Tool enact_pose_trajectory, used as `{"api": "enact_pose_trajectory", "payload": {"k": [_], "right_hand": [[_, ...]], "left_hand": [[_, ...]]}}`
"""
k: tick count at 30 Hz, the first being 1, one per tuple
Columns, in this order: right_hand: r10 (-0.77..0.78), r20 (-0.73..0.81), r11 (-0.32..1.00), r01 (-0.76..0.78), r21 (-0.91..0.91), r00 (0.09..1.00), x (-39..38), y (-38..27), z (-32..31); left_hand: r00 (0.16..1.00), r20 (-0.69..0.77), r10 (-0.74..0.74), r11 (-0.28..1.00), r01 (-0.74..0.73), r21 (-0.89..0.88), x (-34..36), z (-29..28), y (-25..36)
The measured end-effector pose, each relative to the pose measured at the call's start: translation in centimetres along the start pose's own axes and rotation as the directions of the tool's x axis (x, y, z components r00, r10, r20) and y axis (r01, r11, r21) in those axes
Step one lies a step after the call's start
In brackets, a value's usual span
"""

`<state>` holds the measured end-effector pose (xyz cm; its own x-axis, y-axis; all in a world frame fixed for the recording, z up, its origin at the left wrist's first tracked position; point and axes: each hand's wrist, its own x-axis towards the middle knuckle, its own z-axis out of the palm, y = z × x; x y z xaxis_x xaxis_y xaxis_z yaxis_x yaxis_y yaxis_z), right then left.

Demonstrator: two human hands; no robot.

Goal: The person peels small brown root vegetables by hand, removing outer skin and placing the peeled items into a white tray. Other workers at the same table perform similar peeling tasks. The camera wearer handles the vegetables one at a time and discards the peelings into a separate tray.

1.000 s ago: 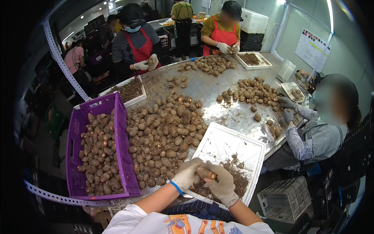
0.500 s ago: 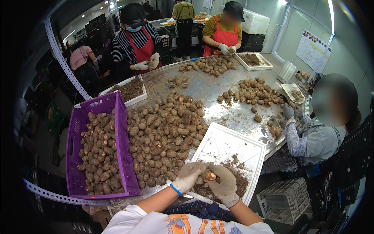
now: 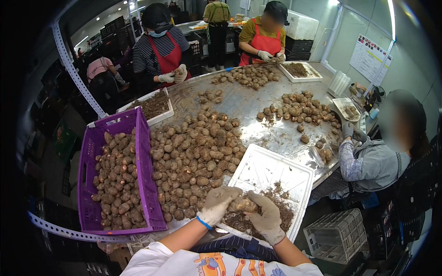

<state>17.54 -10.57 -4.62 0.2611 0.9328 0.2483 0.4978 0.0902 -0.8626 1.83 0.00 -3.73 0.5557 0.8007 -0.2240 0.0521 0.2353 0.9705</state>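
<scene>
Between my gloved hands is a brown taro (image 3: 241,205), held above a white tray (image 3: 276,165) with soil and scraps in its near half. My left hand (image 3: 218,203), with a blue band at the wrist, closes on one end of the taro. The fingers of my right hand (image 3: 266,217) curl round its other end. A large heap of taros (image 3: 198,156) lies left of the tray on the metal table (image 3: 251,108). Beside the heap, a purple crate (image 3: 146,175) is well filled with more taros.
Two co-workers in red aprons (image 3: 168,53) handle taros across the table. Another person (image 3: 368,156) works on the right, near smaller taro piles (image 3: 301,110). Soil-filled trays (image 3: 154,108) stand at the far edges. A grey crate (image 3: 336,234) sits low at the right.
The taro has turned in my hands, its pale cut end no longer showing, and my left hand has shifted slightly up and left. The person on the right has leaned away from the table.
</scene>
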Motion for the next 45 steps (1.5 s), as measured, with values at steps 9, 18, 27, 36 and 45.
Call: {"api": "enact_pose_trajectory", "payload": {"k": [9, 18, 27, 36, 45], "right_hand": [[-0.065, -0.088, 0.995, 0.071, 0.067, 0.994, -1.1, 1.8, 1.2], [-0.225, -0.047, 0.971, 0.22, -0.088, 0.973, -0.1, 1.5, 0.1], [0.086, 0.027, 0.996, -0.087, 0.012, 0.996, -1.3, 1.2, 0.5], [0.002, 0.039, 0.995, 0.002, -0.095, 0.999, -0.2, -0.8, -0.4], [0.01, -0.086, 1.0, -0.013, -0.027, 0.996, -1.2, -0.1, 0.8]], "left_hand": [[0.985, 0.133, 0.109, 0.994, -0.111, 0.004, -0.8, 0.9, -0.8], [0.941, 0.171, -0.292, 0.878, 0.335, -0.341, -0.6, 0.6, -0.3], [0.961, 0.226, -0.157, 0.866, 0.244, -0.436, -1.3, 0.8, -0.8], [0.963, 0.257, -0.082, 0.938, 0.162, -0.308, -0.5, 0.3, -0.7], [0.978, 0.115, -0.176, 0.858, 0.209, -0.469, -0.4, -0.1, -2.7]]}}
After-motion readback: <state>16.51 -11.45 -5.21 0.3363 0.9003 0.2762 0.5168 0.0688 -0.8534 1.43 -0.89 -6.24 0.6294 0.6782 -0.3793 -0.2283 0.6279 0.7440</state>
